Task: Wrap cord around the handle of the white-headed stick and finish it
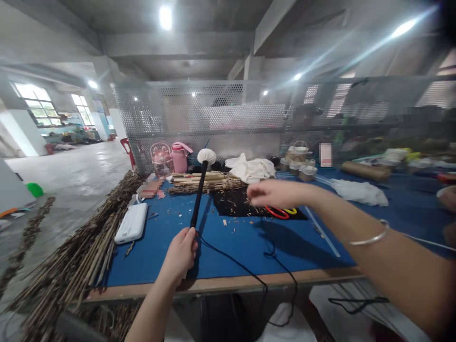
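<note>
My left hand [181,251] is closed around the lower end of a stick [198,197] wrapped in black cord. A round, white, cloth-covered head [206,156] tops the stick, which stands nearly upright. From the grip, loose black cord [233,260] runs over the table's front edge, hangs in a loop and comes back onto the blue surface. My right hand [274,192], a bangle on its wrist, hovers over a black cloth [231,205] strewn with shavings. Its fingers are loosely bent and slightly blurred; nothing shows in them. Below it are scissors with red and yellow handles [277,213].
Bundled sticks [213,181] and white cloth [254,167] lie behind the black cloth. A white power bank [131,223] sits on the left, beside long dried stalks [81,242]. Pink bottles [179,159] stand at the back against a perforated metal screen [203,111]. A plastic bag [359,191] lies on the right.
</note>
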`<action>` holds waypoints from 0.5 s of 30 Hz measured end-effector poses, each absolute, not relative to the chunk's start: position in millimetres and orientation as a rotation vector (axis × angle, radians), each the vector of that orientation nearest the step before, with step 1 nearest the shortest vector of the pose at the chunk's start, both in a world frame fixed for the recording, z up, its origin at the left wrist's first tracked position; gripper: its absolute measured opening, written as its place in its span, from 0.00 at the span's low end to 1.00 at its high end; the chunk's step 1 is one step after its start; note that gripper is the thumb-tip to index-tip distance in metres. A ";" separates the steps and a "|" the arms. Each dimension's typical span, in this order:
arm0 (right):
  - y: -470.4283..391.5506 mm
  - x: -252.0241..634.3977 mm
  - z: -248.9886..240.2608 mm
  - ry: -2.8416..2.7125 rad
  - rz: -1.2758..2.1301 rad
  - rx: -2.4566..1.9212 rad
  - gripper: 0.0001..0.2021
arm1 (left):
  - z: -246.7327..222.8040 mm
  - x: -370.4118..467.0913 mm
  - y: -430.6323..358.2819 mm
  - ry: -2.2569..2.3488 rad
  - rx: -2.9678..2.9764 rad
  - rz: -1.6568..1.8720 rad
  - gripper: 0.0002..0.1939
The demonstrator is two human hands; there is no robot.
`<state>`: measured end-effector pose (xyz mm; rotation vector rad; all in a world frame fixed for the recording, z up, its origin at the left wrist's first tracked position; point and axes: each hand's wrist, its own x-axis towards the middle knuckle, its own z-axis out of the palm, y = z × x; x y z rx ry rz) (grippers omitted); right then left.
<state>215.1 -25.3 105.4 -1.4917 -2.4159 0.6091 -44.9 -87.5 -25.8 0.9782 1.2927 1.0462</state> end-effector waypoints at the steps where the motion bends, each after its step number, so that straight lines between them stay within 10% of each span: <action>1: -28.4 211.5 89.7 -2.499 0.496 -1.588 0.11 | -25.7 -44.4 -87.3 1.293 0.981 1.047 0.14; 10: -17.0 165.0 52.9 -2.157 0.712 -1.178 0.29 | -17.6 -38.5 -81.6 1.303 0.952 1.038 0.11; 15: 21.4 173.0 97.4 -1.374 0.676 -1.063 0.10 | -9.0 -36.7 -74.9 1.228 0.895 1.011 0.09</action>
